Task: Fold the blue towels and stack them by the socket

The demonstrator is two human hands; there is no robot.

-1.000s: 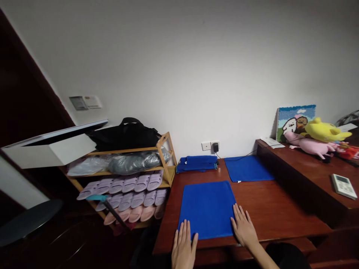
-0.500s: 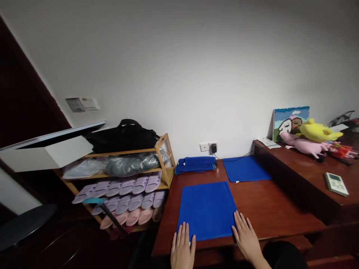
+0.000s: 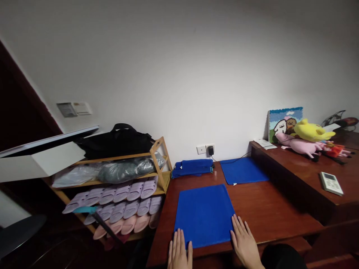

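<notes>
A blue cloth [image 3: 204, 215] lies spread flat on the reddish-brown wooden desk [image 3: 260, 209]. At its near left corner rests my left hand [image 3: 180, 251], palm down with fingers stretched out. My right hand [image 3: 244, 239] lies flat at the near right corner, fingertips touching the cloth's edge. Neither hand grips anything. Farther back, a second blue cloth [image 3: 242, 170] is laid out flat near the wall. To its left sits a folded stack of blue cloths [image 3: 192, 167].
Left of the desk stands a wooden rack [image 3: 160, 164] with slippers [image 3: 135, 191] and a black bag [image 3: 117, 142]. On the raised ledge at right are plush toys [image 3: 304, 140], a picture [image 3: 285, 125] and a white remote control [image 3: 331, 183]. A plugged-in black adapter [image 3: 210, 150] trails a cable.
The view has shifted slightly, so everything sits a little lower and farther left. Both hands stay flat at the cloth's near corners, and the cloth looks unchanged.
</notes>
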